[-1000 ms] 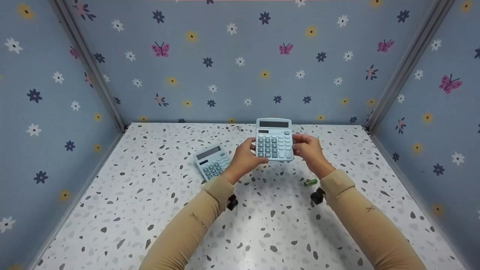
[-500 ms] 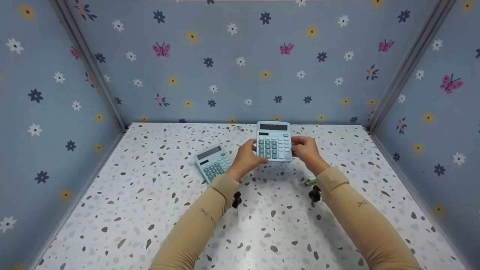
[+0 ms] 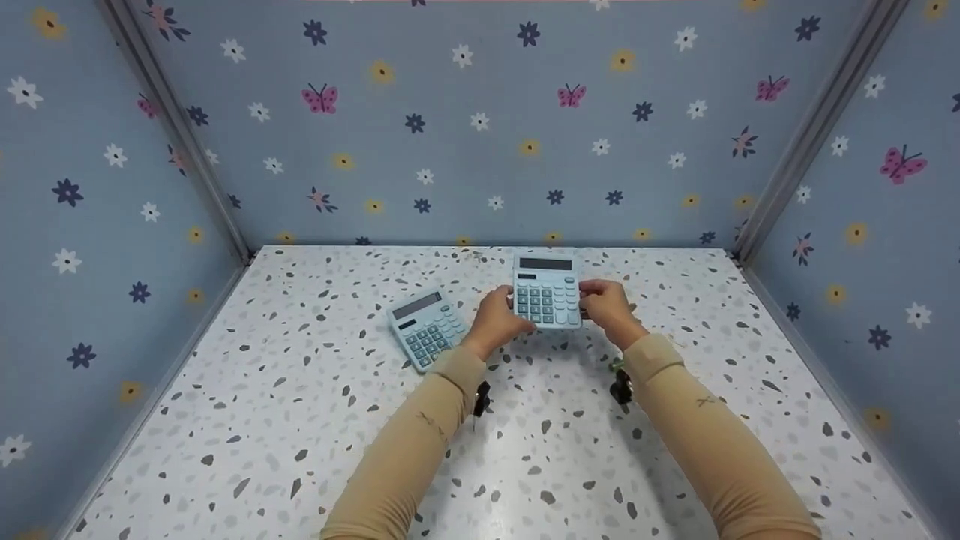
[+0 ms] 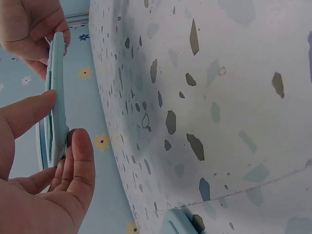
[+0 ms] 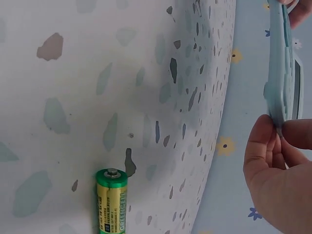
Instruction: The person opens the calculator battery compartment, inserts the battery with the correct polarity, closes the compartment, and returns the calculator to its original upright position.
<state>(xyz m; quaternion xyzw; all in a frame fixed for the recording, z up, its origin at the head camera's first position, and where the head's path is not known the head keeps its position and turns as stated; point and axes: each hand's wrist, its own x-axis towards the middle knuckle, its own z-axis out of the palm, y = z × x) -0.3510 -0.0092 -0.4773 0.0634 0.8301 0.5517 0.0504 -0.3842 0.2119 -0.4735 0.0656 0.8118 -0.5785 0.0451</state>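
A light blue calculator (image 3: pixel 547 289) is held up off the tabletop between both hands, its keys and dark display facing the head camera. My left hand (image 3: pixel 496 322) grips its lower left edge, thumb on the front and fingers behind. At the opposite edge, my right hand (image 3: pixel 606 306) pinches the calculator between thumb and fingers. Seen edge-on in the left wrist view, the calculator's slim side (image 4: pixel 57 102) shows. A second light blue calculator (image 3: pixel 424 326) lies tilted on the table, partly covered by my left hand and sleeve. A green and yellow battery (image 5: pixel 112 202) lies below my right wrist.
The white speckled tabletop (image 3: pixel 262 420) is enclosed by blue panels (image 3: pixel 480 90) printed with flowers and butterflies, at the back and both sides. Small black devices (image 3: pixel 621 388) hang under both wrists.
Both hands have lowered the held calculator slightly toward the table. My right forearm has shifted left and now hides most of the battery in the head view. The second calculator stays put.
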